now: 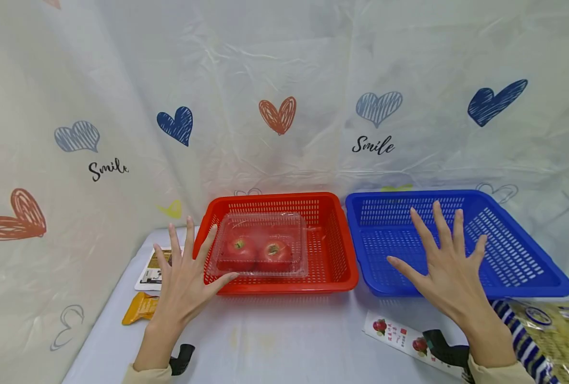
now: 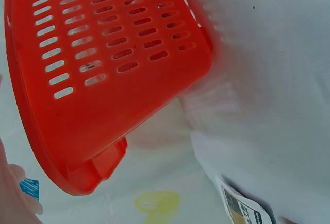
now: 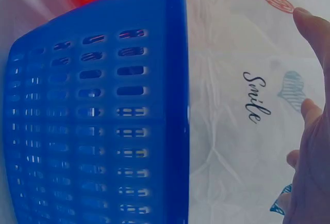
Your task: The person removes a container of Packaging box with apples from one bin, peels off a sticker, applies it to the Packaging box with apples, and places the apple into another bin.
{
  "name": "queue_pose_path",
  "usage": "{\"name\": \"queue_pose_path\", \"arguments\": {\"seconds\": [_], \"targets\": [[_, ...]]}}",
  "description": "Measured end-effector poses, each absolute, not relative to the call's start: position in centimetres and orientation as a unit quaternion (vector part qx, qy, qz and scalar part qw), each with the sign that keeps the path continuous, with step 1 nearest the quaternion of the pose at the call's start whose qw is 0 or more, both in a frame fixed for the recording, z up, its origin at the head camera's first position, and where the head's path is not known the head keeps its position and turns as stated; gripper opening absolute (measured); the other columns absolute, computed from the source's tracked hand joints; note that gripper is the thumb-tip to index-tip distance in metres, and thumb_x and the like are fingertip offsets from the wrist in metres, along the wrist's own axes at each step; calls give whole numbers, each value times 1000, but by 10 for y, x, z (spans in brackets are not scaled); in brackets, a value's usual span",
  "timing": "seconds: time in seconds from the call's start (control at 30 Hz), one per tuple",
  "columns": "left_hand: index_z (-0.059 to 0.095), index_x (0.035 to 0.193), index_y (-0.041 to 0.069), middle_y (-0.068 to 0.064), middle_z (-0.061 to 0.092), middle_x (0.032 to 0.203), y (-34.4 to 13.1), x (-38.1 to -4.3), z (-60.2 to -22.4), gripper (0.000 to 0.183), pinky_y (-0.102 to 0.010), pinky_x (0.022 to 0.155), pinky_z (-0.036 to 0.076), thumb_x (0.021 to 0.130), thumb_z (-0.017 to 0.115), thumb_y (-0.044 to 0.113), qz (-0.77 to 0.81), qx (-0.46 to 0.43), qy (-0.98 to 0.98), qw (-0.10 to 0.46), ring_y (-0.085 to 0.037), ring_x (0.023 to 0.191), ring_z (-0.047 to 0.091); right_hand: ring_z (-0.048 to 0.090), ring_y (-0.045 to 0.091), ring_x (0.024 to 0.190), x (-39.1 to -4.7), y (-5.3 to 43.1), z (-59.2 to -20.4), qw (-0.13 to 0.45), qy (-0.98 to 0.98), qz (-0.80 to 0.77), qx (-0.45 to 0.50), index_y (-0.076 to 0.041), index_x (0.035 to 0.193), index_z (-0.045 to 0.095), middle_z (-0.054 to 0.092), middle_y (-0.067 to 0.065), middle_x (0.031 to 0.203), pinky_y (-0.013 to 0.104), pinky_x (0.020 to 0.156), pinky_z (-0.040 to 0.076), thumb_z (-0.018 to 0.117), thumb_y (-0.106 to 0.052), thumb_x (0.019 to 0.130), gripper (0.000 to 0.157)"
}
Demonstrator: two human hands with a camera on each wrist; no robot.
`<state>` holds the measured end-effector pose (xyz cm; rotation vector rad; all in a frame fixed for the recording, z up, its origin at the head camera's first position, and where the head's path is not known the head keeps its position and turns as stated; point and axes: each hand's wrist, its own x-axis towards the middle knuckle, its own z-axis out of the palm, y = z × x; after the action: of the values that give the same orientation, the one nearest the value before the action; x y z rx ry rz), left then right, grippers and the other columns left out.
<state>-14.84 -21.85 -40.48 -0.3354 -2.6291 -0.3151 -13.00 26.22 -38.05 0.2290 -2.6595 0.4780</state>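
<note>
My left hand (image 1: 188,288) is held with spread fingers in front of the left end of a red perforated basket (image 1: 289,288), overlapping its rim in the head view. Inside that basket lies a clear plastic clamshell box (image 1: 265,218) with two round red fruits (image 1: 276,255) in it. My right hand (image 1: 450,272), fingers also spread wide, is over the near side of a blue perforated basket (image 1: 529,290). Neither hand holds anything. The left wrist view catches the red basket's wall (image 2: 118,95) from outside; the right wrist view, the blue basket's wall (image 3: 103,105).
On the left lie an orange-yellow packet (image 1: 138,309) and a white packet with dark print (image 1: 150,277). A long white package with red fruit pictures (image 1: 395,332) lies in front of the blue basket. At right is a striped-edged bag of pale yellow pieces (image 1: 558,333). A heart-printed sheet (image 1: 313,69) hangs behind.
</note>
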Motion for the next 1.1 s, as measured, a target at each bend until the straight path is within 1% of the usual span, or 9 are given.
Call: {"name": "queue_pose_path", "arguments": {"seconds": [0.13, 0.23, 0.37, 0.47, 0.57, 0.73, 0.9, 1.03, 1.1], "targets": [[15, 169, 35, -8, -7, 176, -219, -148, -406, 107, -85, 113, 1, 83, 66, 73, -112, -124, -957, 238, -48, 158, -8, -17, 45, 157, -131, 258, -378, 215, -956, 178, 91, -28, 169, 12, -5, 13, 176, 82, 108, -19, 62, -67, 93, 99], [17, 168, 34, -9, -3, 176, -221, -147, -408, 105, -82, 115, 8, 84, 68, 70, -129, -124, -955, 237, -46, 159, -2, -13, 47, 158, -133, 250, -375, 220, -951, 190, 105, -26, 169, 17, 0, 15, 175, 81, 110, -17, 66, -62, 93, 98], [20, 168, 34, -11, 8, 175, -225, -145, -413, 104, -78, 114, 26, 84, 77, 57, -200, -112, -947, 225, -42, 158, 12, -5, 48, 158, -135, 233, -370, 232, -936, 224, 141, -22, 167, 25, 9, 17, 174, 78, 116, -10, 74, -49, 92, 94], [25, 167, 28, -14, 17, 172, -229, -145, -419, 101, -73, 105, 44, 85, 81, 48, -272, -87, -934, 215, -41, 154, 21, 1, 47, 159, -136, 216, -367, 239, -919, 258, 178, -19, 165, 30, 15, 18, 173, 76, 119, -2, 80, -34, 91, 91], [29, 166, 21, -17, 25, 167, -235, -144, -425, 98, -68, 96, 52, 87, 82, 45, -332, -57, -921, 196, -40, 150, 27, 8, 47, 158, -138, 194, -366, 240, -902, 288, 212, -16, 163, 34, 22, 18, 171, 79, 118, 10, 82, -22, 88, 89], [27, 166, 22, -15, 29, 162, -239, -140, -432, 97, -62, 98, 55, 88, 82, 45, -422, -14, -897, 133, -37, 147, 32, 20, 44, 156, -142, 157, -367, 213, -887, 335, 236, -13, 160, 38, 27, 15, 169, 80, 112, 26, 81, -18, 91, 82], [23, 166, 25, -12, 29, 162, -239, -139, -438, 99, -54, 101, 55, 89, 83, 41, -488, -3, -870, 73, -34, 145, 35, 27, 39, 155, -144, 122, -368, 140, -870, 416, 225, -13, 160, 35, 27, 13, 168, 73, 114, 31, 76, -19, 96, 76], [21, 166, 25, -10, 29, 165, -239, -140, -442, 100, -41, 102, 54, 89, 84, 34, -512, -14, -857, 56, -32, 145, 37, 28, 38, 154, -146, 101, -369, 82, -853, 472, 208, -14, 161, 30, 26, 13, 166, 70, 114, 34, 75, -19, 97, 78], [20, 166, 24, -9, 31, 165, -239, -140, -442, 100, -39, 101, 55, 90, 84, 32, -522, -16, -851, 50, -32, 145, 38, 30, 38, 153, -149, 94, -369, 59, -842, 500, 194, -14, 162, 29, 28, 13, 164, 70, 114, 35, 74, -19, 98, 78]]}}
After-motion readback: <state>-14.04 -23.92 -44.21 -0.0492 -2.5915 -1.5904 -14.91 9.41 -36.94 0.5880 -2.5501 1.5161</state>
